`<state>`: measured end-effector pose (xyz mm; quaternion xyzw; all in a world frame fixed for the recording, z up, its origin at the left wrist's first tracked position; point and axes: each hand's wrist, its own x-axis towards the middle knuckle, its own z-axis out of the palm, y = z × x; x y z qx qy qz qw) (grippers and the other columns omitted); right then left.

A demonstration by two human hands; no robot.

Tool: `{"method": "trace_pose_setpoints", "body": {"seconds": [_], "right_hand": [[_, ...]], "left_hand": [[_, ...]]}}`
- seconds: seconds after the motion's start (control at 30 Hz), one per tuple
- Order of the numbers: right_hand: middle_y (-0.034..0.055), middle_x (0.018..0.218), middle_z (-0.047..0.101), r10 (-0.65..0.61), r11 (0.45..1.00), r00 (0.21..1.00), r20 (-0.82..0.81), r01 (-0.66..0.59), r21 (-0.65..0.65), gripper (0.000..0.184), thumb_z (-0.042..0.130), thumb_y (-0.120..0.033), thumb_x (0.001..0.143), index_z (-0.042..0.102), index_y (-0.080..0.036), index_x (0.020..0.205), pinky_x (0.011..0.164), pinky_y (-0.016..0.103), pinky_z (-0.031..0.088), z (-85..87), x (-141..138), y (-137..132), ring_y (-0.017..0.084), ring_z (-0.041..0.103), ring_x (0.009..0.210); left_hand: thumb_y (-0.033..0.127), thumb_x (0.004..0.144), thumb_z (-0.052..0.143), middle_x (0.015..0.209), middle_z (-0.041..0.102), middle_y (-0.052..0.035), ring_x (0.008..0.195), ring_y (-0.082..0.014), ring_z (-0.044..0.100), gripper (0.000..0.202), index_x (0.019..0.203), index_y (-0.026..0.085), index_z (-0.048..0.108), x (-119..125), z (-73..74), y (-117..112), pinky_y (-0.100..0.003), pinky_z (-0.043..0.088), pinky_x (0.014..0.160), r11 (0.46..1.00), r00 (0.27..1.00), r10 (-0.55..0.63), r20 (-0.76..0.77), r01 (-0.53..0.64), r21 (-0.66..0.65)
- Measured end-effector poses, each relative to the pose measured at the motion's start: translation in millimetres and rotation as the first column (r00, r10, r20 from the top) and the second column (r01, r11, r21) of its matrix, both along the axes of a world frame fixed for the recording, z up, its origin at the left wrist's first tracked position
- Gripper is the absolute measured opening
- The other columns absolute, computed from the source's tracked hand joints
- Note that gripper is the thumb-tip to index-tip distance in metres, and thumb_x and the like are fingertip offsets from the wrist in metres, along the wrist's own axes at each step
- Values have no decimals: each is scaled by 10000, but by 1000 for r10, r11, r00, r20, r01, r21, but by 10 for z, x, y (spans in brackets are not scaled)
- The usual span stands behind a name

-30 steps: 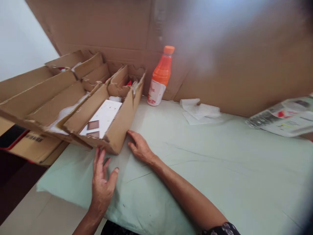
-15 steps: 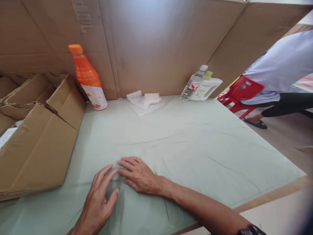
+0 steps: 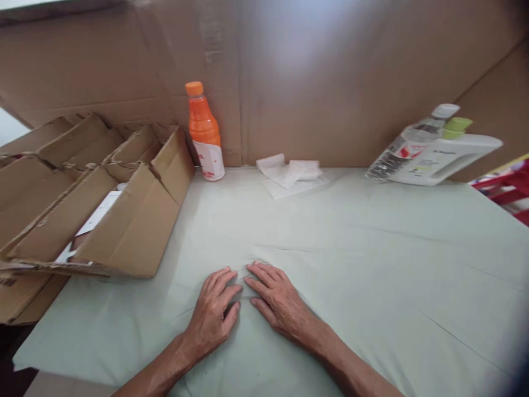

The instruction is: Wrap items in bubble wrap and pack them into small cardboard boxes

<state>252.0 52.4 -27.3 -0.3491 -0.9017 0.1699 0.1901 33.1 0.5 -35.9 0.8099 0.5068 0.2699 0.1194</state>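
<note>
My left hand (image 3: 217, 306) rests on the pale green cloth (image 3: 330, 264) that covers the table, thumb and fingers apart, holding nothing. Close to its right, my right hand (image 3: 276, 298) lies palm down on the same cloth with fingers spread. A small gap separates the fingertips of both hands. Behind them, near the cardboard wall, lie folded white sheets (image 3: 289, 173), thin like tissue or foam wrap.
Open cardboard boxes (image 3: 136, 231) with white items inside stand at the left. An orange bottle (image 3: 205, 135) is upright behind them. At the back right are a clear plastic bottle (image 3: 407, 146) and a white jug (image 3: 442, 160). Beyond the table's right edge shows a red chair (image 3: 510, 187).
The view has turned left, so more of the boxes shows and the seated person has left the frame. My left hand has lowered flat beside the right hand.
</note>
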Motion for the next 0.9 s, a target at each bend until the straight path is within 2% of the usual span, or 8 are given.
{"method": "trace_pose_setpoints", "body": {"seconds": [0.1,0.2,0.3,0.37,0.57,0.67,0.77,0.9], "right_hand": [[115,1458,589,0,998,1000,-13,1,59,370,554,-201,958,648,-206,1316,1091,492,483,-43,27,11,272,518,1376],[113,1417,623,13,998,1000,-1,-13,67,330,538,-259,980,676,-226,1278,1051,485,520,-14,55,90,277,562,1337],[103,1250,722,10,1000,1000,22,-10,13,272,533,-315,983,729,-237,1154,956,448,579,211,-18,294,260,680,1160],[88,1122,763,-8,1000,999,37,7,2,265,519,-315,983,737,-232,1111,894,413,598,511,-198,495,239,721,1036],[73,1038,767,29,980,997,72,-42,194,259,523,-258,967,745,-207,1091,818,334,554,1778,-1482,1167,212,711,941],[55,943,758,31,953,974,223,-96,288,224,544,-200,934,757,-185,1002,775,320,519,2213,-2306,1461,196,697,860],[38,787,708,24,949,875,484,-172,265,164,583,-130,864,744,-156,874,775,324,508,2377,-2990,1694,199,687,835],[62,785,694,12,935,756,654,-240,260,100,661,-74,763,717,-129,824,839,371,527,2304,-3514,1899,253,696,931]], "left_hand": [[87,809,571,1410,587,-144,1378,-322,478,367,1154,179,655,-13,74,-28,-566,406,1151,996,999,-45,23,47,-82],[130,778,633,1385,613,-110,1323,-288,543,365,1131,208,682,-183,237,16,-483,447,1135,963,980,-155,127,178,-202],[162,833,604,1300,658,-105,1173,-235,635,315,1134,195,689,-484,427,215,-390,523,1033,957,971,-119,205,167,-237],[162,854,578,1282,661,-120,1149,-243,638,304,1138,171,688,-685,502,421,-397,521,1021,972,981,-79,175,115,-205],[122,842,581,1269,646,-116,1148,-262,597,236,1050,167,682,-916,323,878,-415,486,1016,986,994,-106,-25,102,-135],[128,846,582,1262,640,-105,1146,-265,562,135,942,176,664,-897,167,895,-427,467,1011,984,990,-141,-22,138,-113],[125,855,562,1241,631,-113,1111,-258,545,111,915,167,647,-894,98,880,-423,462,983,985,990,-141,-12,139,-105],[141,850,572,1178,637,-98,1069,-245,540,74,876,171,635,-919,93,907,-402,459,948,982,987,-163,-5,161,-98]]}}
